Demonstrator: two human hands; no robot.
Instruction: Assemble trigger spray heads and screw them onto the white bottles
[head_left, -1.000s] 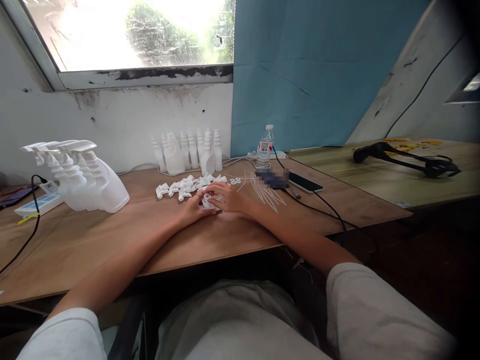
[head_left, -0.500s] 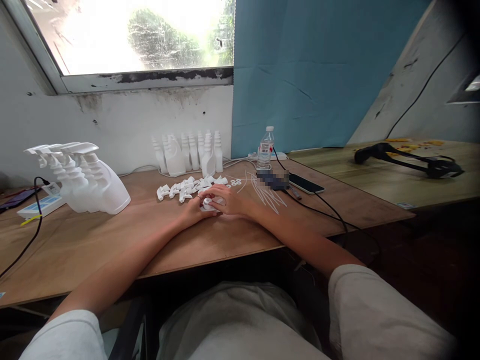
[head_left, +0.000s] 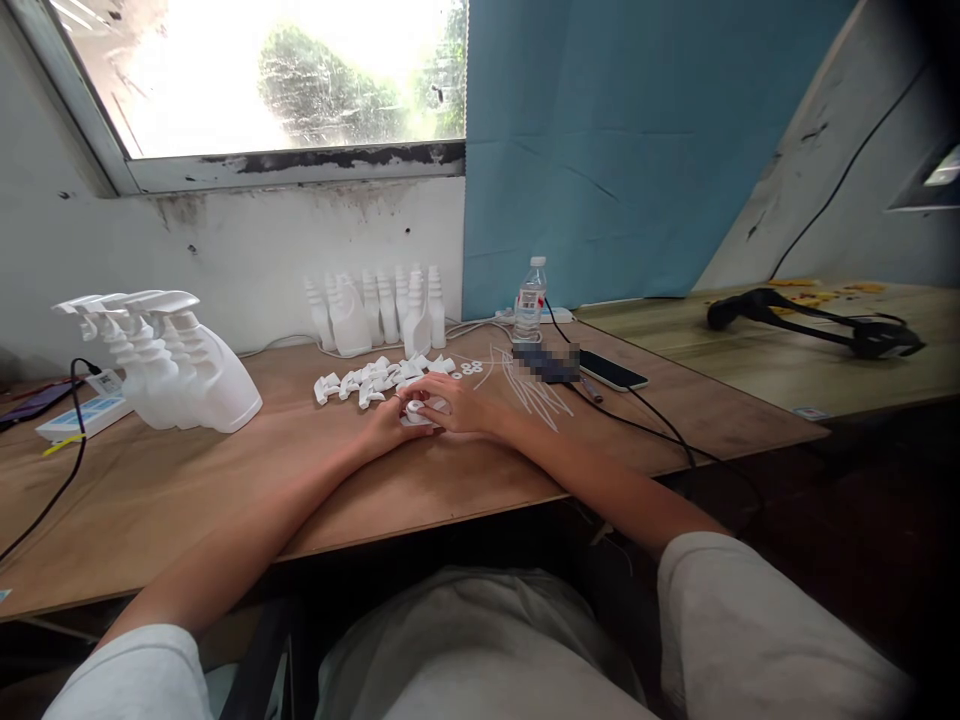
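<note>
Both my hands are together over the wooden table, closed around a white spray trigger head (head_left: 415,410). My left hand (head_left: 387,426) grips it from the left. From the right, my right hand (head_left: 459,402) curls its fingers over the far side, with the thumb on the near side. Much of the trigger head is hidden by my fingers. Just beyond lies a pile of loose white trigger heads (head_left: 372,378). Small white rings (head_left: 471,368) lie right of the pile, and thin white dip tubes (head_left: 538,392) are spread farther right.
White empty-looking bottles (head_left: 351,325) stand by the wall. Spray bottles with trigger heads (head_left: 217,375) stand at the left, by a power strip (head_left: 81,415). At the right are a water bottle (head_left: 529,305), a phone (head_left: 612,370) and black cables. A black headset-like frame (head_left: 814,320) lies beyond.
</note>
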